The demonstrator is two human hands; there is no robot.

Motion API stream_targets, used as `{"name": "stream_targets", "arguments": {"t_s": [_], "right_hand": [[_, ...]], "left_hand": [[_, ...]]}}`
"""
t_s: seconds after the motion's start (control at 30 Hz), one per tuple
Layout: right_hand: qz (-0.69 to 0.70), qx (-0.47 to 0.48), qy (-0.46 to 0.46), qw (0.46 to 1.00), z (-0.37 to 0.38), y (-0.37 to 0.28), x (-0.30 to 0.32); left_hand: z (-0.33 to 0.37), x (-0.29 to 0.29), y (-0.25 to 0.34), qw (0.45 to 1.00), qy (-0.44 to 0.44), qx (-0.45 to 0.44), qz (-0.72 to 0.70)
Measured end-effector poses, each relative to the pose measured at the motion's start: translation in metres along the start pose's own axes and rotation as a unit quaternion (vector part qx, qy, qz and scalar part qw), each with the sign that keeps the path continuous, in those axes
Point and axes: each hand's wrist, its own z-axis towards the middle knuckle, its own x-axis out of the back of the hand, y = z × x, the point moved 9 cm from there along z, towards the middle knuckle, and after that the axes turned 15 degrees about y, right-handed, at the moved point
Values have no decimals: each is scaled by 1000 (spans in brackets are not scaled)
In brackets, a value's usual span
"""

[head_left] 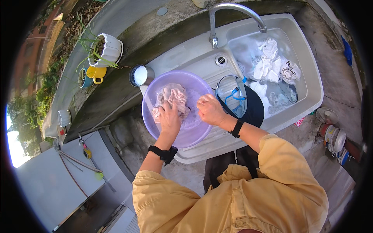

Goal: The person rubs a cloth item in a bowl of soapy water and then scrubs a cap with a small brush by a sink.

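A pale pink patterned cloth (171, 97) lies bunched in a round purple basin (149, 120) with some suds in it. My left hand (169, 117) is on the cloth, its fingers curled over the folds and gripping them. Over the basin's right side, apart from the cloth, my right hand (211, 110) is closed in a fist. Whitish suds show at its fingers, and whatever it may hold is hidden. The basin stands on the ribbed drainboard of a pale sink (311, 77).
White garments (268, 64) soak in sudsy water in the sink bowl, under a curved metal faucet (237, 7). A dark-brimmed cap (252, 106) lies right of the basin. A metal cup of white powder (141, 75) stands behind it. Potted plants (107, 50) line the ledge at left.
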Motion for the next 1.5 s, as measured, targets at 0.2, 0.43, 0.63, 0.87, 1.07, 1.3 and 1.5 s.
{"name": "stream_targets", "arguments": {"t_s": [0.2,0.43,0.63,0.87,1.07,1.3,1.5], "right_hand": [[-18,-12,-7,1000,1,2,1],[-11,-5,1,1000,2,-4,-1],[4,-17,9,1000,1,-4,0],[-17,-25,28,999,-1,3,6],[-30,-30,-2,999,5,0,-9],[-31,-7,-2,999,7,-1,-4],[-21,-8,3,1000,5,-6,-9]], "left_hand": [[-11,-3,9,992,-101,-6,-74],[-1,-87,-22,965,-203,130,-99],[17,-102,-34,953,-170,208,-143],[16,-9,-42,976,-9,201,-78],[-8,11,-14,980,-20,105,-165],[22,-2,-42,975,-57,154,-148],[16,-106,-18,980,-86,47,-174]]}}
